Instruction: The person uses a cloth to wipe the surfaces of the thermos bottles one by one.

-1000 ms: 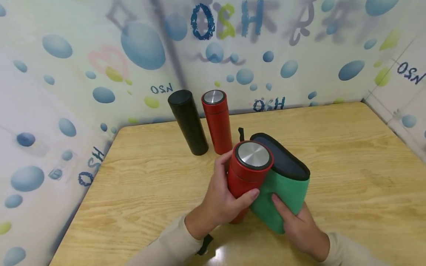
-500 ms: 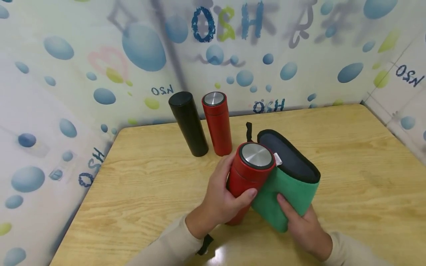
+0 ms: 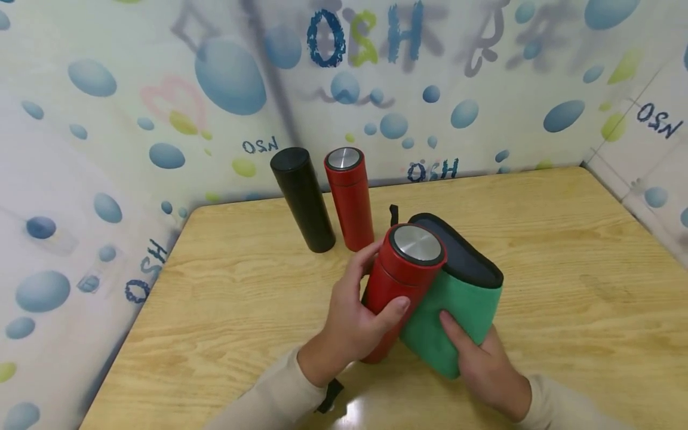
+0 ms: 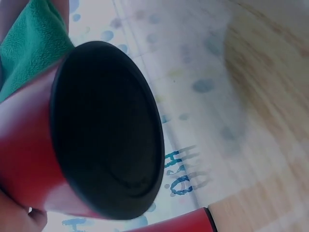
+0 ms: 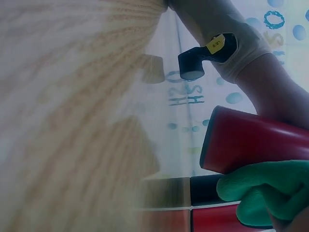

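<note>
In the head view my left hand (image 3: 346, 319) grips a red thermos flask (image 3: 400, 278) with a brushed-metal lid top, thumb across its near side. The flask leans, and its black base (image 4: 108, 130) shows large in the left wrist view. My right hand (image 3: 491, 373) holds a green cloth pouch (image 3: 457, 310), thumb pressed on its front. The pouch has a dark lining and black rim, with a black tab (image 3: 394, 215) at its far end. Its left part is hidden behind the flask. In the right wrist view the pouch's folded green cloth (image 5: 260, 188) lies against the flask's side.
A black flask (image 3: 303, 200) and a second red flask (image 3: 349, 200) stand side by side at the back of the wooden table (image 3: 231, 286). Behind them rises a wall (image 3: 301, 107) printed with blue drops. The left sleeve wears a black strap (image 3: 330, 394).
The pouch shifted right, showing a white label, then came back left toward the flask, which covers the label now. The held flask's top has tipped slightly right. Both hands keep their hold.
</note>
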`<state>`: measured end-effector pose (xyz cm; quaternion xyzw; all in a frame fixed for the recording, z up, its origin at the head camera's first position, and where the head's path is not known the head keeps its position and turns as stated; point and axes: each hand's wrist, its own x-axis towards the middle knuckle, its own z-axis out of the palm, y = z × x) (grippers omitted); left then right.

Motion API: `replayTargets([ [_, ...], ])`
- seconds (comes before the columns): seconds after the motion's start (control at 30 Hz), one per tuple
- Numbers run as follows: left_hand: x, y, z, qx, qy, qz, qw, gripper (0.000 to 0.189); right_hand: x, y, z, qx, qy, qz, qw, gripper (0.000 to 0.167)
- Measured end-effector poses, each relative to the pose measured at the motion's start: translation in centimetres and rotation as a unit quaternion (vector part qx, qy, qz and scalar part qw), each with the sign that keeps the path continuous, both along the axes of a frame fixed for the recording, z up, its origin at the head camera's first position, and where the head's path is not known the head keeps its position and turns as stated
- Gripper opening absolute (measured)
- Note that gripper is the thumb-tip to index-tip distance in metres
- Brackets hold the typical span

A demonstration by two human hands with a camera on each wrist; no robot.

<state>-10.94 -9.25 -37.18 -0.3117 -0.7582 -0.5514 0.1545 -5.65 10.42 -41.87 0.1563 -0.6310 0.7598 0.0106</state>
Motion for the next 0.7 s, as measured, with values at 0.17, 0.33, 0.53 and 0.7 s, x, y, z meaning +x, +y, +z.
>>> replayTargets([
  [0.17, 0.08, 0.31, 0.26, -0.019, -0.038, -0.004, 0.9991, 0.066, -0.09, -0.15, 0.08, -0.027, 0.003, -0.041, 0.9988, 0.042],
  [0.33, 0.23, 0.63, 0.41, -0.054, -0.064, -0.012, 0.9965, 0.077, -0.09, -0.29, 0.29, -0.044, 0.037, -0.048, 0.9972, 0.045],
  [0.53, -0.02, 0.75, 0.25, -0.069, -0.019, -0.002, 0.9974, 0.095, 0.16, -0.35, 0.09, -0.036, 0.049, -0.032, 0.9977, 0.046],
  [0.7, -0.17, 0.65, 0.31, -0.031, 0.010, -0.013, 0.9994, 0.091, 0.05, -0.49, 0.11, -0.018, 0.067, -0.015, 0.9975, 0.048],
])
